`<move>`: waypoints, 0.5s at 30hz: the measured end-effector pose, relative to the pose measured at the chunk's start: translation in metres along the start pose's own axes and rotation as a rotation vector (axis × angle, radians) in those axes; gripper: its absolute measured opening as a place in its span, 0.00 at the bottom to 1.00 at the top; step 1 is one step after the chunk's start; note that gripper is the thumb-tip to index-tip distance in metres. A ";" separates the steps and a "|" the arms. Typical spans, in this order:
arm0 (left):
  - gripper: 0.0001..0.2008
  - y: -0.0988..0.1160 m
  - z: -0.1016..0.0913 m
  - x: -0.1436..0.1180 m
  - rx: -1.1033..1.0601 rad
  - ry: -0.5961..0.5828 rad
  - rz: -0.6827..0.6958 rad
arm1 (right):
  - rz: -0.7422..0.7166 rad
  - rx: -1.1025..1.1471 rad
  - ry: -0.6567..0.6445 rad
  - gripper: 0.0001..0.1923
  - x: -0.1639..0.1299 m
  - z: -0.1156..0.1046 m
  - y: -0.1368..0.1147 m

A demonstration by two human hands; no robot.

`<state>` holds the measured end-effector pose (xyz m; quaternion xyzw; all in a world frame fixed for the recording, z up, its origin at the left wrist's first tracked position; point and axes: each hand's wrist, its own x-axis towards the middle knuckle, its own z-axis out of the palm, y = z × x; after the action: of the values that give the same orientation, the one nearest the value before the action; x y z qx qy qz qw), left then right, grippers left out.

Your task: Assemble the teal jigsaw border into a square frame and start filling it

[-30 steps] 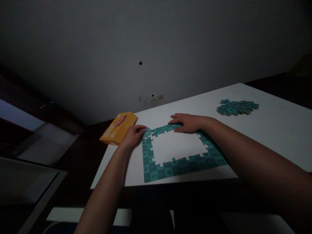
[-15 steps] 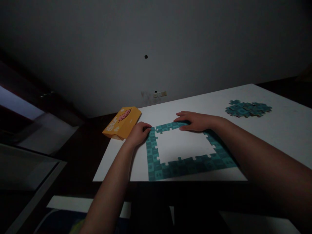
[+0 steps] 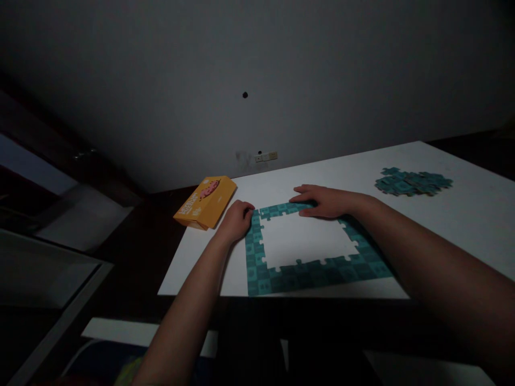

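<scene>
A teal checkered jigsaw puzzle border (image 3: pixel 309 276) lies flat on the white table, forming a frame around bare tabletop. At its far left corner is my left hand (image 3: pixel 237 220), fingers curled in and fingertips against the corner piece. A narrow gap shows between that corner and the far strip. My right hand (image 3: pixel 324 201) rests palm down across the far edge toward the right, with fingers stretched out and thumb apart. It covers part of the far strip, and my right forearm hides part of the right side.
A yellow box (image 3: pixel 207 201) with a pink picture lies left of my left hand, at the table's left edge. Loose teal puzzle pieces (image 3: pixel 414 183) are heaped at the far right. Behind the table (image 3: pixel 442 236) stands a grey wall with sockets (image 3: pixel 266 156).
The whole view has shifted slightly, moving everything a little to the right. My left fingers look a bit more curled at the corner. My right hand stays on the far edge.
</scene>
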<state>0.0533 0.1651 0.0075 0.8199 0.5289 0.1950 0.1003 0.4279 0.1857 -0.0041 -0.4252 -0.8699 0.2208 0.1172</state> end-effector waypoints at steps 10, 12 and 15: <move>0.14 0.003 0.003 0.000 0.010 0.038 0.041 | 0.003 -0.022 0.006 0.41 0.000 0.000 -0.005; 0.14 0.002 0.003 0.000 0.005 0.036 0.040 | 0.004 -0.024 0.005 0.41 0.000 0.000 -0.007; 0.15 0.001 0.003 0.001 -0.007 0.033 0.027 | 0.001 -0.025 0.001 0.41 0.000 -0.001 -0.007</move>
<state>0.0556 0.1654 0.0057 0.8232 0.5187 0.2117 0.0920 0.4234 0.1824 -0.0001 -0.4270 -0.8723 0.2100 0.1121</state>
